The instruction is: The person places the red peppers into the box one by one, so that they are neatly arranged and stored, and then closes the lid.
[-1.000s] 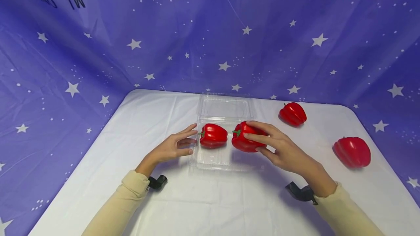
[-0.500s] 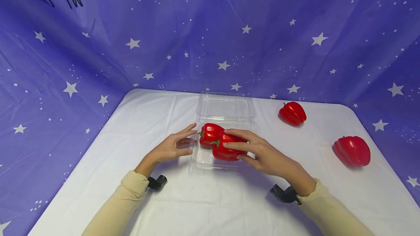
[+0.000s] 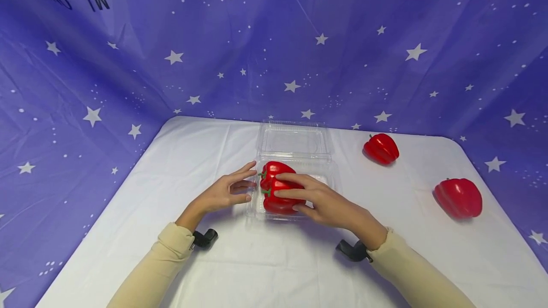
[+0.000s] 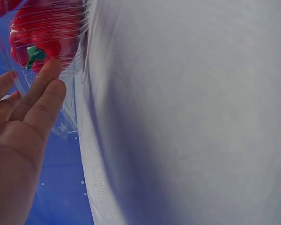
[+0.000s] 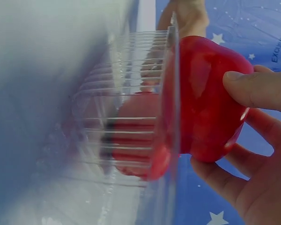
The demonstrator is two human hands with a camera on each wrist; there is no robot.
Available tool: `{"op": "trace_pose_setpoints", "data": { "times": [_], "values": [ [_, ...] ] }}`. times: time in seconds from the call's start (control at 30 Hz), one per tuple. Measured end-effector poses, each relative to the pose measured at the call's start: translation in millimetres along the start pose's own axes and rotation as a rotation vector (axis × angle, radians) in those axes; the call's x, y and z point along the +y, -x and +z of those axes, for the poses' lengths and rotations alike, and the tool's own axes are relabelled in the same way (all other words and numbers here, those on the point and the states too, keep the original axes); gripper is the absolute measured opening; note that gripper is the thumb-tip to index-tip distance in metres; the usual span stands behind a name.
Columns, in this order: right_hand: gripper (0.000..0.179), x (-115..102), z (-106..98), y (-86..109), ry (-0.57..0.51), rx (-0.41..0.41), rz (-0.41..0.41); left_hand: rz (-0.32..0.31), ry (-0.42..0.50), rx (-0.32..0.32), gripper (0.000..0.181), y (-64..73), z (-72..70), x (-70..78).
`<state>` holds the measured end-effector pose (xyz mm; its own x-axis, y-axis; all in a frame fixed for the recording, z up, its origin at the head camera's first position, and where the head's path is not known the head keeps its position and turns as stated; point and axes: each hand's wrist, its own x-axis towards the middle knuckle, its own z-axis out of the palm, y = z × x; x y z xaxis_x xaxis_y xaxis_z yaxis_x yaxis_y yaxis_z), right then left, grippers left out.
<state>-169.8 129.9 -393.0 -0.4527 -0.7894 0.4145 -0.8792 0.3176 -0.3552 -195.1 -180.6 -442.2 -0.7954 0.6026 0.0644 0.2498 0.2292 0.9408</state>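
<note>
My right hand (image 3: 331, 203) grips a red bell pepper (image 3: 280, 205) with a green stem, thumb on one side and fingers on the other. In the right wrist view this held pepper (image 5: 210, 103) is at rim height of a clear plastic clamshell box (image 3: 322, 180), partly over it. A second red bell pepper (image 3: 278, 167) lies inside the box, partly covered by the held one in the head view. My left hand (image 3: 220, 191) stays at the box's left side with fingers extended. In the left wrist view its fingertips (image 4: 53, 69) are right at the ribbed wall, near a green stem.
The box's lid (image 3: 295, 139) lies folded back towards the starry blue curtain (image 3: 239, 37). Two more red bell peppers rest on the white tablecloth (image 3: 274, 260): one at the back right (image 3: 381, 149), another near the right edge (image 3: 458, 198).
My right hand has carried its bell pepper left across the box, until it overlaps the pepper inside. My left hand has kept its place.
</note>
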Motion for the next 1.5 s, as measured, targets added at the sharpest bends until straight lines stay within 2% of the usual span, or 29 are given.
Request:
{"op": "trace_pose_setpoints", "data": {
  "times": [0.53,1.03,1.5],
  "values": [
    [0.059,2.3,10.3,-5.1,-0.052,-0.032,0.068,-0.006,-0.006,-0.002,0.071,-0.4,0.7,1.1],
    [0.058,3.8,20.3,-2.2,0.003,0.012,0.010,-0.003,-0.015,0.006,0.070,-1.4,-0.1,-0.1],
    [0.054,4.7,27.5,-3.3,-0.012,-0.013,0.071,0.000,-0.017,0.005,0.070,-1.2,0.9,1.8]
  ]
}}
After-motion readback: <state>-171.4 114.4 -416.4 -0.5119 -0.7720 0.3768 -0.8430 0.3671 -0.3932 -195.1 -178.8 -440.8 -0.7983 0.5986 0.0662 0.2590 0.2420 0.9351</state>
